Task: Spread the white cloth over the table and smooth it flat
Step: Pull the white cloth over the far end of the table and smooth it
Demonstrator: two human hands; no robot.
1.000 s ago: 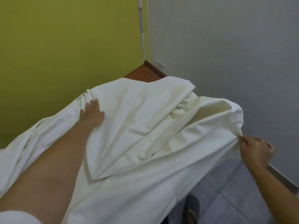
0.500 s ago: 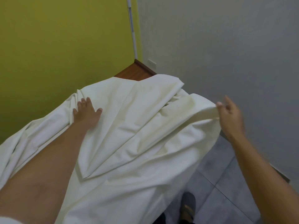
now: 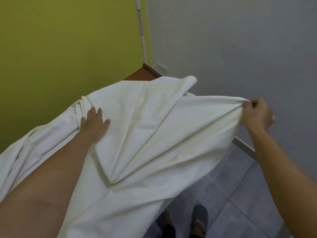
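Pressing flat with the left hand (image 3: 94,123), fingers spread, on the white cloth (image 3: 151,134); pinching a raised edge in the right hand (image 3: 256,115). Lying soft and matte, fanning in long diagonal folds across the counter (image 3: 143,74), hiding all but its far brown wooden corner, draping toward grey floor tiles (image 3: 240,194).

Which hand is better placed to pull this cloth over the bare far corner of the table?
Probably the right hand: it pinches the white cloth edge, lifted. The left hand lies flat, pinning it.
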